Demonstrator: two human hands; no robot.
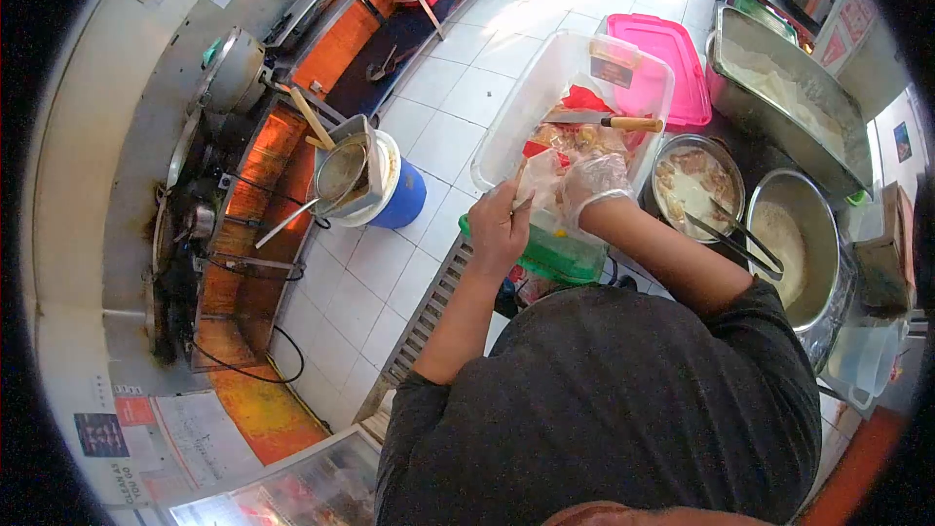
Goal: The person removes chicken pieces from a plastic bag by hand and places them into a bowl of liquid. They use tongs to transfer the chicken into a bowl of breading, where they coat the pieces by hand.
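A large clear plastic tub (502, 122) holds pale food pieces and red-and-clear packaging (584, 100). My left hand (501, 224) is closed on the edge of a whitish plastic bag (539, 180) at the tub's near side. Beside it, my right hand (596, 183), in a clear plastic glove, reaches into the tub at the bag; its fingers are hidden among the contents. A knife with a wooden handle (633, 124) lies across the packaging, just beyond my right hand.
Right of the tub stand a steel bowl (699, 185) with food in whitish liquid and tongs (745, 239), a larger bowl (818, 278) and a deep metal tray (794, 122). A pink lid (662, 63) lies behind. A blue bucket (401, 200) with strainers stands left.
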